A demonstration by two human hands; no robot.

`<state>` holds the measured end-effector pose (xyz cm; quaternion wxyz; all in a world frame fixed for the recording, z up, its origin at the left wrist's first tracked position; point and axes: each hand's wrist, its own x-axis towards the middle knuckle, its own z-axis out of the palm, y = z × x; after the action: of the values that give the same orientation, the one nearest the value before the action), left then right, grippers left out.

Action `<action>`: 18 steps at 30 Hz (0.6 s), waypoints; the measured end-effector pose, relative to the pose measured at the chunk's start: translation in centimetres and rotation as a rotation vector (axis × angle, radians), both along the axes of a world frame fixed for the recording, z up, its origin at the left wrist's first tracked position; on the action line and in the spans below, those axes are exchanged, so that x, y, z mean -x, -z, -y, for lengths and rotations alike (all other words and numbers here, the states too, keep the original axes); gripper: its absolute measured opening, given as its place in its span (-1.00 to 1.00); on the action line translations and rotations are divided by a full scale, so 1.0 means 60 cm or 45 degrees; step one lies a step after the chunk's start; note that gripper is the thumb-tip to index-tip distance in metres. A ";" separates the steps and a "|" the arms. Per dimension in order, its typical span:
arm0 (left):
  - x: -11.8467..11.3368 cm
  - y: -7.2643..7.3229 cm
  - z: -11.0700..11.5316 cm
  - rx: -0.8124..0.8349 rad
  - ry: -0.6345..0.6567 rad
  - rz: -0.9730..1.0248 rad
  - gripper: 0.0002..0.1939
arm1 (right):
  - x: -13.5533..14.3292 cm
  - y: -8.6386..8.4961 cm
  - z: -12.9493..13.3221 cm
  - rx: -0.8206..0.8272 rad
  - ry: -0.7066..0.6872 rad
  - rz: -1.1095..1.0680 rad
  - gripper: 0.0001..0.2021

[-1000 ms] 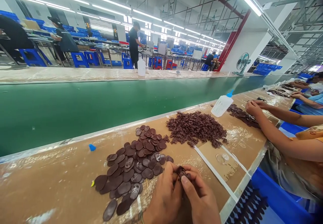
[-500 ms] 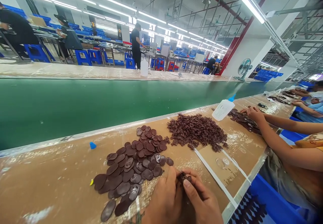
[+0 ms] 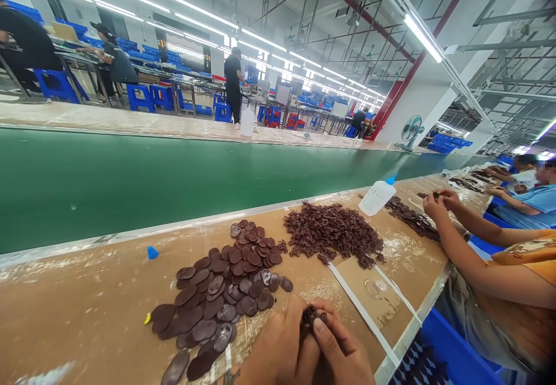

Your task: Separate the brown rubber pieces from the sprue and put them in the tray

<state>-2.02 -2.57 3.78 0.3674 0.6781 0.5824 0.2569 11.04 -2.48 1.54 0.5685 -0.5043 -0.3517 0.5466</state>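
Note:
A small dark brown openwork piece [image 3: 309,317] sits pinched between my two hands at the front of the bench. My left hand [image 3: 278,338] grips it from the left, fingers closed. From the right, my right hand [image 3: 341,344] presses its thumb and fingers on the same piece. My palms hide its lower part. Just left of my hands lies a heap of flat brown oval discs [image 3: 226,292], some of them shiny. Beyond my hands rises a pile of small curly brown pieces [image 3: 332,231].
A white squeeze bottle with a blue tip [image 3: 377,197] stands tilted behind the pile. A blue cap [image 3: 152,252] lies at left. Past the bench runs a green belt [image 3: 130,188]. At right, a co-worker's hands [image 3: 438,200] handle brown parts above a blue bin [image 3: 460,338].
The view has shifted slightly, so the bench items appear a little further left. My hands keep hold of the brown piece. The co-worker's hands have lifted off their heap.

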 end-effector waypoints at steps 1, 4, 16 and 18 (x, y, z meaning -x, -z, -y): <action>0.001 -0.002 0.000 -0.008 0.022 0.008 -0.70 | -0.001 0.003 0.000 0.016 0.001 -0.015 -0.60; 0.003 -0.003 0.002 -0.031 0.043 0.051 -0.70 | -0.003 0.013 0.001 0.037 0.008 -0.051 -0.61; 0.009 -0.004 -0.001 -0.134 0.060 0.001 -0.74 | 0.008 0.034 0.003 0.085 0.061 -0.268 -0.61; 0.009 -0.009 -0.001 -0.092 0.055 -0.026 -0.72 | 0.010 0.033 0.003 0.117 0.057 -0.339 -0.60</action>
<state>-2.58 -2.53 4.32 0.3424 0.7059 0.5616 0.2627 10.41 -2.68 -0.42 0.5985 -0.4606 -0.2364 0.6114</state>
